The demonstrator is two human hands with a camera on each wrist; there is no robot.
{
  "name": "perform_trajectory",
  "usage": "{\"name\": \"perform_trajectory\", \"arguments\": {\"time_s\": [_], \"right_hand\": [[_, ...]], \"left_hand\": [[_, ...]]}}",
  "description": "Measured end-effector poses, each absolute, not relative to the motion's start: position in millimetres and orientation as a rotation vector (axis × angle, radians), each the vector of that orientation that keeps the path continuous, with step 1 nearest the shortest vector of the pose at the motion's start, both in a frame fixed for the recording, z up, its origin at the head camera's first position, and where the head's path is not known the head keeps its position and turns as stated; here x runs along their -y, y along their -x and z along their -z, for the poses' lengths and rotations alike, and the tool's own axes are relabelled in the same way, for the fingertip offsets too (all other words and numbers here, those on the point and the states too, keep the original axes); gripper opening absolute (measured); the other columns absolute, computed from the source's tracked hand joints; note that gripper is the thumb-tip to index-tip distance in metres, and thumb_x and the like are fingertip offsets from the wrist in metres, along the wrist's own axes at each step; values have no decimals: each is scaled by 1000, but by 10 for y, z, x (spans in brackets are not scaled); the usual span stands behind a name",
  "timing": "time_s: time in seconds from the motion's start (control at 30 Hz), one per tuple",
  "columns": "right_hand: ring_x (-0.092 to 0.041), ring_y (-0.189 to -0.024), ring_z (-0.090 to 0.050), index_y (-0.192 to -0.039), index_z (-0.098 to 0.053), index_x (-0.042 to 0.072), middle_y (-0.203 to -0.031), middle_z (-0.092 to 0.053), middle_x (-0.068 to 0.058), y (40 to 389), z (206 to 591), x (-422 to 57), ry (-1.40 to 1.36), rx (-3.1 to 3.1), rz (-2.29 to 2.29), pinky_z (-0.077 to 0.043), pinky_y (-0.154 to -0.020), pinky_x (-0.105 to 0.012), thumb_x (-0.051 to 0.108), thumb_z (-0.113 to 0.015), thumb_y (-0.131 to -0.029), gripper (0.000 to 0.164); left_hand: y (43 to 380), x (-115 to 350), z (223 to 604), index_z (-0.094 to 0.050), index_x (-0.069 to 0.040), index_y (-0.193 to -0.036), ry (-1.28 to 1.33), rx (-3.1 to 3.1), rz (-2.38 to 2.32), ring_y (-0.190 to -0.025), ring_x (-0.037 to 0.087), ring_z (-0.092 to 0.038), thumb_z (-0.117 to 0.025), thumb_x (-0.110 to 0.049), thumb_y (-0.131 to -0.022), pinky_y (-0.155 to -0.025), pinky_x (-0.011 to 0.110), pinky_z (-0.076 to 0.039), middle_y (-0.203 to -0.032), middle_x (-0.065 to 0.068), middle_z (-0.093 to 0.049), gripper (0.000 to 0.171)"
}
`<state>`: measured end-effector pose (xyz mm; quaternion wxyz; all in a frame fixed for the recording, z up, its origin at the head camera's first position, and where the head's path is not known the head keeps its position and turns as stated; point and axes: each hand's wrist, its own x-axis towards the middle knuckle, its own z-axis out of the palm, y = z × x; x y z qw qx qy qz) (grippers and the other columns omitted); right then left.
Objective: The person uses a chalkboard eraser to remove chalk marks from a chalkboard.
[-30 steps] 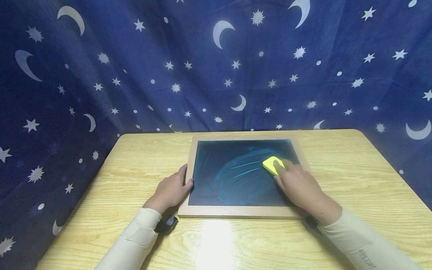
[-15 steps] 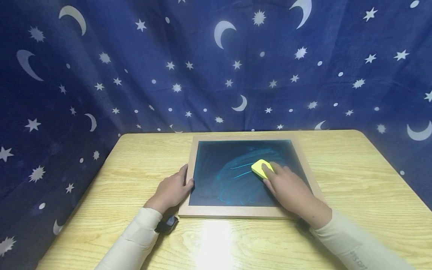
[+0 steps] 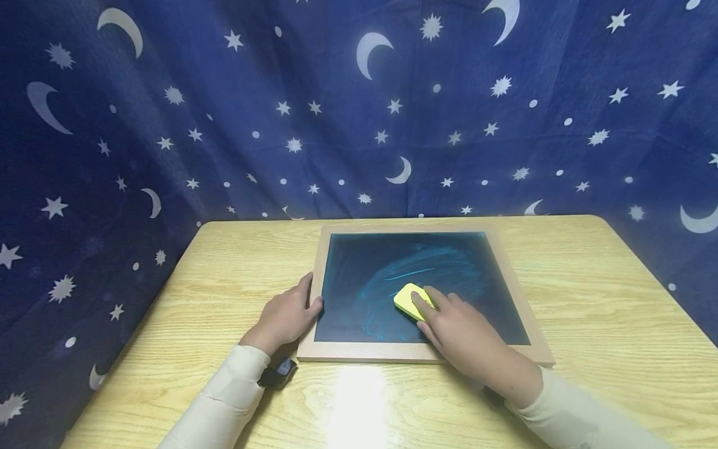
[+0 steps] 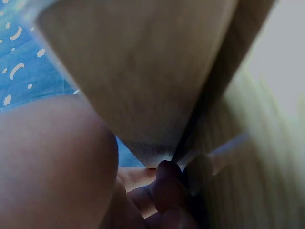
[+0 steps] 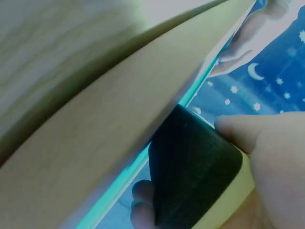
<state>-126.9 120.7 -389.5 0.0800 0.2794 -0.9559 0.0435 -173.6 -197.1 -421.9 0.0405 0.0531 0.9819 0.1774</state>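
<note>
A small wood-framed chalkboard [image 3: 348,268] lies flat on the table, with blue chalk strokes and smears across its middle. My left hand [image 3: 286,315] grips the board's left side, thumb over the wooden frame [image 4: 143,67] and fingers along its outer edge. Over the lower middle of the board, my right hand [image 3: 462,330] holds a yellow chalkboard eraser [image 3: 408,299]. Its dark pad [image 5: 195,162] shows in the right wrist view, between thumb and fingertips. One blue line stays visible above the eraser; part of a second is covered by it.
The light wood table [image 3: 589,299] extends on both sides of the board. A dark blue curtain [image 3: 252,112] with moons and stars hangs behind it and along the left. A black wrist device [image 3: 278,374] sits by the left sleeve, near the board's front corner.
My right hand has drawn the eraser left and toward me, from the board's upper right to its lower middle. The lower blue line has mostly gone from sight. The left hand keeps its place.
</note>
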Motion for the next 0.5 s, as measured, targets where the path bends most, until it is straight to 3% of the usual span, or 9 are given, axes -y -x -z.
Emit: {"name": "perform_trajectory", "arguments": {"time_s": [0.5], "right_hand": [[-33,-96,-66,-140,-59,11,-133,-60,-15,1174,3855,-1124,-961,2785,-48,-57,-77,-46,29,-66,-96,48]], "left_hand": [[1735,1972,4221,-29,-3,-157,-166,-3010,-533,-113,40,-67,-42,-42,-101,-83,53,-54,-137,20,-62,69]]}}
